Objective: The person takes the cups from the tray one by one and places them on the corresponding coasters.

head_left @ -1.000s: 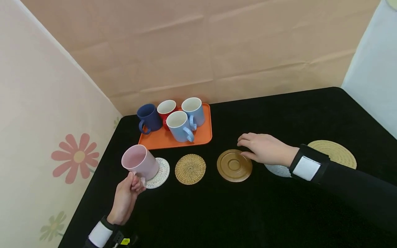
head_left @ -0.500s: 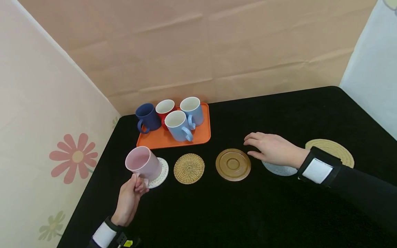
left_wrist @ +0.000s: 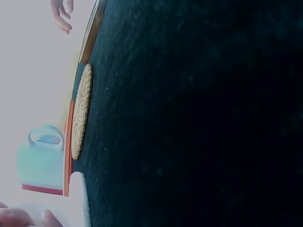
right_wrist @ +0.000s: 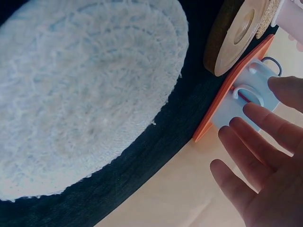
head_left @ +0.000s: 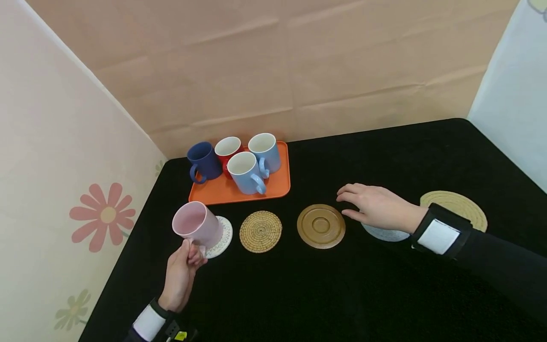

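A pink mug is gripped at its handle by my left hand. It overlaps the patterned white coaster at the far left of the row in the head view. My right hand hovers with loosely extended fingers, holding nothing, near the brown wooden coaster. Below its palm lies a pale grey-white coaster, partly hidden in the head view and large in the right wrist view. The left wrist view catches just the fingertips of my left hand at its lower corner.
Behind the coasters, an orange tray bears two light blue mugs, a red mug and a dark blue mug at its left. A woven straw coaster lies mid-row; a yellowish woven mat lies right. Walls border the black table.
My right hand has drawn back to the right, off the wooden coaster's edge. My left hand and the pink mug have shifted slightly to the right over the white coaster.
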Demonstrator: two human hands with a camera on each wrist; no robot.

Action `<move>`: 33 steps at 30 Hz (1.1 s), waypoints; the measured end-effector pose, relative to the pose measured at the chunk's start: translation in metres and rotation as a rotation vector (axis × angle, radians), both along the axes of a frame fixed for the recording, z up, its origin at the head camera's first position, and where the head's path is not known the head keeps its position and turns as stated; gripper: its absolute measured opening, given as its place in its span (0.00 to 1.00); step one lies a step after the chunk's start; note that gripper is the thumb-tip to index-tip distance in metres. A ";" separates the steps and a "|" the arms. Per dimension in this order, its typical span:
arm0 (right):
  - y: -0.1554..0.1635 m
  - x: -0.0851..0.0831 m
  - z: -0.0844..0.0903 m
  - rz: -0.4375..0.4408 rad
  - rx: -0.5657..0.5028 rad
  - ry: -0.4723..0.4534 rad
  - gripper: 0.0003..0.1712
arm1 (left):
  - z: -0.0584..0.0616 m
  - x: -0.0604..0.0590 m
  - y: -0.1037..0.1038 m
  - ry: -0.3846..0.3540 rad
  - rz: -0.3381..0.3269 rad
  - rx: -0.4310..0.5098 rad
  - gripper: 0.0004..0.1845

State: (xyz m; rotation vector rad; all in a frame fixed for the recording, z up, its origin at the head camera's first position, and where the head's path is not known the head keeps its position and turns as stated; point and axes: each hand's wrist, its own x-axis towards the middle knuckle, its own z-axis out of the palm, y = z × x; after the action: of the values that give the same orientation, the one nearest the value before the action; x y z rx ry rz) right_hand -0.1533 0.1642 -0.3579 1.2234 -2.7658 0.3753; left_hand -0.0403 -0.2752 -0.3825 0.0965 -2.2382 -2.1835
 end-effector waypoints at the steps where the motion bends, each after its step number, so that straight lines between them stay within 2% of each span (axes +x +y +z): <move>1: 0.000 0.000 0.000 -0.001 0.000 0.000 0.16 | 0.000 0.000 0.000 0.000 -0.001 0.000 0.21; 26: 0.008 0.006 -0.003 -0.001 -0.012 -0.022 0.15 | 0.003 0.000 -0.003 -0.040 0.010 -0.037 0.23; 30: 0.010 0.007 -0.002 -0.003 -0.014 -0.020 0.15 | 0.005 -0.002 -0.005 -0.067 0.010 -0.107 0.26; 33: 0.011 0.007 -0.001 -0.008 -0.014 -0.019 0.15 | 0.007 -0.004 -0.010 -0.055 0.006 -0.226 0.31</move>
State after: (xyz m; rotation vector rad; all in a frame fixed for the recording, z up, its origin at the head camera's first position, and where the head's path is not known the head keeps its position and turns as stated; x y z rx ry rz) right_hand -0.1461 0.1752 -0.3592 1.2119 -2.7777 0.4067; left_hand -0.0442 -0.2853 -0.3759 0.1615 -2.4921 -1.9305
